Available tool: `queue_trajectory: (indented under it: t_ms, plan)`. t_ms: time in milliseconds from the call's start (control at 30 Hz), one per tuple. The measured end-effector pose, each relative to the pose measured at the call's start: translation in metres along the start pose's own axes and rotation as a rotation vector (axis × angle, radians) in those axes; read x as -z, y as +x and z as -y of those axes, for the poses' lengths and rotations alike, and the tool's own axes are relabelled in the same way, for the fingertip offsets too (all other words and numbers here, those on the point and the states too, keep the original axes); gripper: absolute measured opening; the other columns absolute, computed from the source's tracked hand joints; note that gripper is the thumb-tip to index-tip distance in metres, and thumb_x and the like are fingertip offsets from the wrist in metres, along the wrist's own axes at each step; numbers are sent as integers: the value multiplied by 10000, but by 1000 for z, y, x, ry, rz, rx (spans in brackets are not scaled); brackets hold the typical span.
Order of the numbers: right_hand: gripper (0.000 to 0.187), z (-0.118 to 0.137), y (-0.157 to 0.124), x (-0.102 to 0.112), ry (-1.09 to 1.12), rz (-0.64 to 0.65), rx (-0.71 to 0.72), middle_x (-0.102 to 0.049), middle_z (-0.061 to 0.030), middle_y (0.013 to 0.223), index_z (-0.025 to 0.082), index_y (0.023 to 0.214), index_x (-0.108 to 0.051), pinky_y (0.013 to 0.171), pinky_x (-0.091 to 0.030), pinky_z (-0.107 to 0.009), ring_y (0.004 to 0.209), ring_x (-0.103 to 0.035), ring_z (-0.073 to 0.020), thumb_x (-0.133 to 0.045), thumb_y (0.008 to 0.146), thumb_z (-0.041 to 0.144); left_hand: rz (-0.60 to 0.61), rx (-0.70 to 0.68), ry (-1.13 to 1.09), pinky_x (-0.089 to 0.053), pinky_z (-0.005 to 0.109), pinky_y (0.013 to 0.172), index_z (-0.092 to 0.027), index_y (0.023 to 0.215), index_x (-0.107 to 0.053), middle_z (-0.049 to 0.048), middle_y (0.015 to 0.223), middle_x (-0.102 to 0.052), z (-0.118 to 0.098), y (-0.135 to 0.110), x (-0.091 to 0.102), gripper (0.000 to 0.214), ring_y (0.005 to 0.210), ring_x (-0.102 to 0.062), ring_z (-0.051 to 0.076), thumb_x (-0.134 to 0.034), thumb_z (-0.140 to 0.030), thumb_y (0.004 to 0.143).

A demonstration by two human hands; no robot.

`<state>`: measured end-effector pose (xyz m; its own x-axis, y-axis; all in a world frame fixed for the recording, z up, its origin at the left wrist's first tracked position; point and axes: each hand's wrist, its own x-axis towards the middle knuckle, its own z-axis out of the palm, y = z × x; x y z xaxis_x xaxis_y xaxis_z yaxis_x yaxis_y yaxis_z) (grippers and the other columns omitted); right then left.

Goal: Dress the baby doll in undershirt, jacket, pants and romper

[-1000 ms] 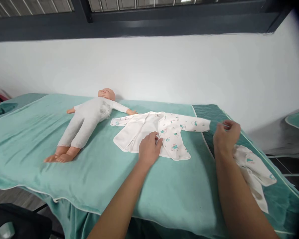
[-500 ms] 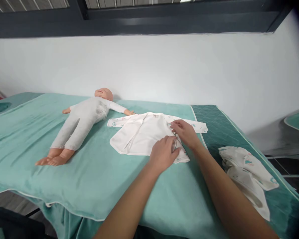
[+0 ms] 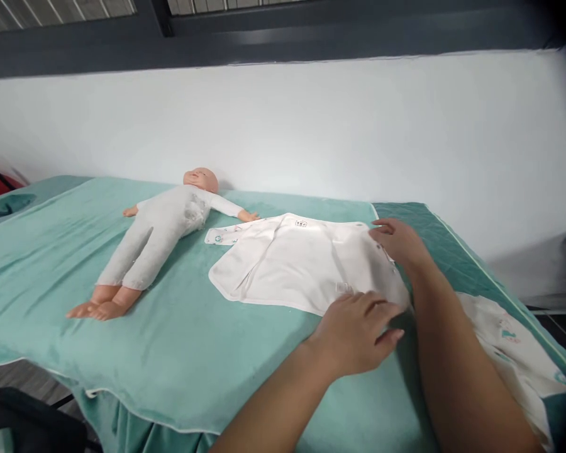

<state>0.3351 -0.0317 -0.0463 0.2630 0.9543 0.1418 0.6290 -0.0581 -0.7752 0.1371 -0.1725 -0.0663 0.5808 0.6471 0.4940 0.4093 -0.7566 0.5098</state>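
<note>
Two hands, shirt partly between, possibly held

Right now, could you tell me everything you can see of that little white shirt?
The white shirt lies spread open on the green cover, its plain inner side mostly upward. It looks like soft, thin cloth, with a small printed mark at the neckline and a pale tag lower down. One sleeve, dotted with coloured prints, stretches toward the doll; the other cannot be made out. The right hand is at its side edge, the left hand over its lower hem.
</note>
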Motion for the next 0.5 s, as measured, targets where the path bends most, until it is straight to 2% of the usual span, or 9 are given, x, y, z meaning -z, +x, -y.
queue_trajectory:
  t_ms: [67,133,167,233,300,367,500]
  plan:
    - [394,-10,0,11,-58,-60,-22,-733,-127,1051,164,1118,-667,717,-507,-364,816,-667,-230,-631,755,315,63,-49,79,-482,378,856,-214,1118,-615,56,1067,-703,-3,-3,0,243,959,-633,190,-466,-350,982]
    - [395,-11,-5,8,-60,-64,-9,-716,-145,1129,154,1130,-666,816,-519,-405,931,-676,-258,-623,769,310,60,3,133,-460,382,848,-207,1057,-634,47,1004,-713,-1,-6,2,243,969,-618,194,-432,-328,998]
    - [394,-9,-9,2,-56,-55,30,-707,-144,1165,158,1142,-663,871,-518,-422,994,-674,-267,-612,784,315,53,42,156,-451,385,848,-204,1039,-637,46,983,-713,0,-7,4,248,981,-609,200,-424,-325,1001]
    - [417,1,-20,-17,-57,-24,196,-670,-135,1268,175,1209,-642,1004,-479,-455,1150,-633,-279,-575,835,346,62,86,201,-439,392,840,-204,1013,-645,43,961,-709,3,-10,6,266,980,-595,210,-410,-327,1007]
    - [473,11,-31,-41,-87,32,412,-592,-142,1399,171,1310,-590,1125,-390,-485,1318,-529,-287,-519,897,388,90,76,223,-433,391,829,-204,967,-658,39,932,-705,4,-11,4,295,948,-592,211,-398,-334,1011]
    - [546,16,-40,-62,-153,119,559,-489,-168,1506,137,1395,-524,1181,-317,-509,1426,-413,-299,-474,938,430,107,58,216,-434,381,818,-204,935,-666,35,911,-703,4,-13,3,314,911,-593,202,-393,-338,1014]
    - [595,12,-51,-86,-321,239,605,-379,-205,1572,92,1431,-483,1187,-271,-570,1490,-297,-345,-439,964,458,30,101,209,-440,364,814,-203,958,-652,37,937,-694,5,-20,10,280,907,-594,184,-401,-315,1012]
